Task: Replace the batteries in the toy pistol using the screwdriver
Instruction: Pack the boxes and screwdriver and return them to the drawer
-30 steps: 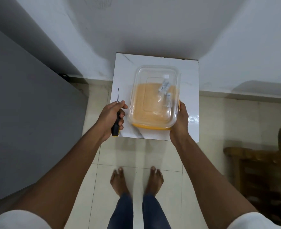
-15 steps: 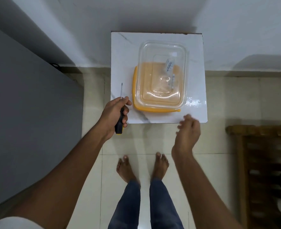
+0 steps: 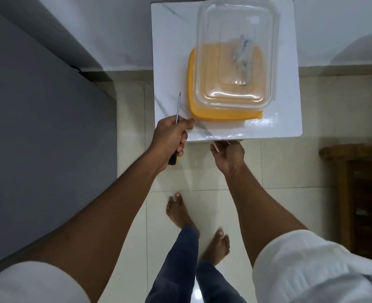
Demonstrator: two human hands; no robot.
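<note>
My left hand [image 3: 172, 134] is closed around a screwdriver [image 3: 178, 107]; its thin metal shaft points away from me over the near left corner of the small white marble-look table [image 3: 169, 51], and its black and yellow handle end sticks out below my fist. A clear plastic container [image 3: 235, 55] sits on an orange lid [image 3: 215, 114] on the table, with what look like wrapped batteries [image 3: 243, 54] inside. My right hand [image 3: 227, 154] is just below the table's front edge, fingers curled up under it. No toy pistol is in view.
A tall grey surface [image 3: 38, 106] runs along my left. Dark wooden furniture [image 3: 359, 193] stands at the right. The table is against a white wall [image 3: 115, 29]. My bare feet [image 3: 178, 213] are on the pale tiled floor below the table.
My right hand let go of the container's side and dropped to the table's front edge. The container now rests on the table. My left hand kept hold of the screwdriver.
</note>
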